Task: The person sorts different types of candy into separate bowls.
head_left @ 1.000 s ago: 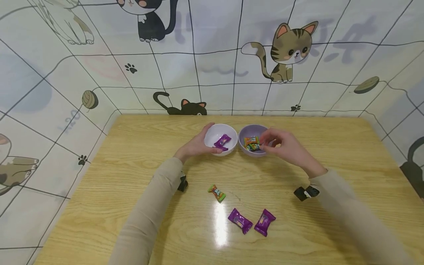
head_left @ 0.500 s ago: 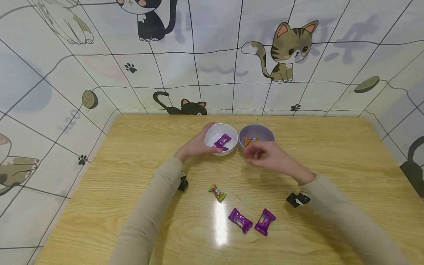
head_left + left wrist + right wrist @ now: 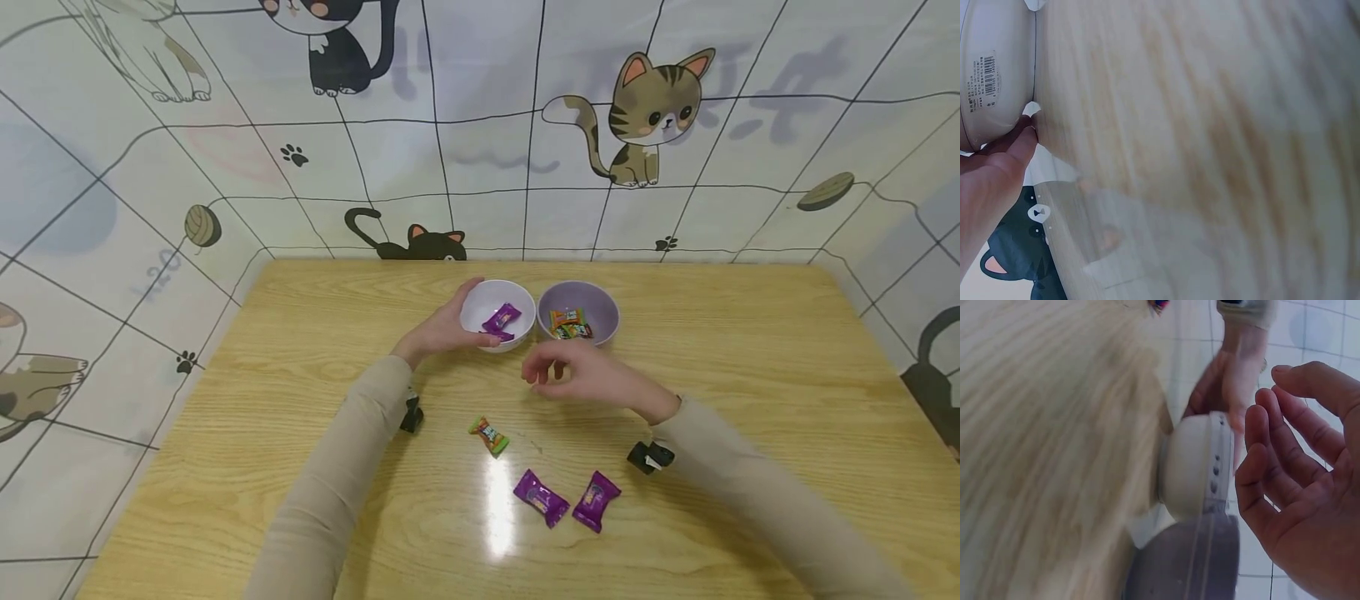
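Observation:
My left hand (image 3: 441, 332) grips the white bowl (image 3: 471, 310) from its left, thumb at the near rim and fingers around the far side. Purple-wrapped candies (image 3: 502, 317) lie inside that bowl. In the left wrist view, a label shows on the white bowl's side (image 3: 985, 81). Touching its right side stands a purple bowl (image 3: 606, 310) with several orange and green candies (image 3: 567, 317) in it. My right hand (image 3: 588, 373) hovers just in front of the purple bowl. Its fingers are loosely bent, and the right wrist view shows nothing between them (image 3: 1310, 456).
An orange-green candy (image 3: 489, 436) lies on the wooden table (image 3: 315, 333) between my forearms. Nearer to me are two purple candies, one on the left (image 3: 541, 498) and one on the right (image 3: 596, 502). A cat-print sheet (image 3: 487, 167) rises behind the table's far edge.
My right hand has drawn back from inside the purple bowl, moving left and toward me, so the candies there show fully. The left hand stays on the white bowl.

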`<action>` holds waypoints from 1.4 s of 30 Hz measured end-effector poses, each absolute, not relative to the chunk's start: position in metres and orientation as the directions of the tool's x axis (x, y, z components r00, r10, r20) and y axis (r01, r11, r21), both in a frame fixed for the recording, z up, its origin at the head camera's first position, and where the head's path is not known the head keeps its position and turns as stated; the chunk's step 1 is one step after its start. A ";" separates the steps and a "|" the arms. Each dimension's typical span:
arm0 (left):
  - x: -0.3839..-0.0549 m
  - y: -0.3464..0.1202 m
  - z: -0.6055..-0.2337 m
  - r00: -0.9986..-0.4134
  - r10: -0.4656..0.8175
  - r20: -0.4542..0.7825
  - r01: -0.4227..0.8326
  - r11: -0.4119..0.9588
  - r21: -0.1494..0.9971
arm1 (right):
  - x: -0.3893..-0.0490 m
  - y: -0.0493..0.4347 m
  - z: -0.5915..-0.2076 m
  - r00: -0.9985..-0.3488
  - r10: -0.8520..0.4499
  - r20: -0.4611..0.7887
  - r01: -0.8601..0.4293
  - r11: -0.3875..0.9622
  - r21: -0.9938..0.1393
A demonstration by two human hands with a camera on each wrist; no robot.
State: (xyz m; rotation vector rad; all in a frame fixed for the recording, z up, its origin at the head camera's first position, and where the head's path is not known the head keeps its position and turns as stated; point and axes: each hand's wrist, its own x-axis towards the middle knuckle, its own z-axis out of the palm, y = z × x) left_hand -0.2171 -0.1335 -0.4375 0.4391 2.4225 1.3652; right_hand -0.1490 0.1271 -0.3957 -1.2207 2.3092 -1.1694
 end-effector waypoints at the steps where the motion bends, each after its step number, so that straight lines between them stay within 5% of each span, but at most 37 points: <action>1: -0.217 -0.134 -0.437 -0.900 0.416 -0.128 0.107 0.496 0.862 | -0.149 0.125 -0.397 -0.597 -0.795 0.108 -0.563 0.318 -0.763; 14: -0.218 -0.134 -0.439 -0.902 0.415 -0.118 0.115 0.494 0.862 | -0.147 0.098 -0.411 -0.461 -0.887 0.044 -0.624 0.288 -0.726; 26: -0.217 -0.133 -0.438 -0.896 0.429 -0.112 0.128 0.492 0.861 | -0.145 0.078 -0.421 -0.398 -0.915 -0.064 -0.607 0.315 -0.730; 42: -0.216 -0.133 -0.437 -0.902 0.409 -0.139 0.102 0.514 0.852 | -0.140 0.066 -0.431 -0.452 -0.884 -0.123 -0.641 0.417 -0.644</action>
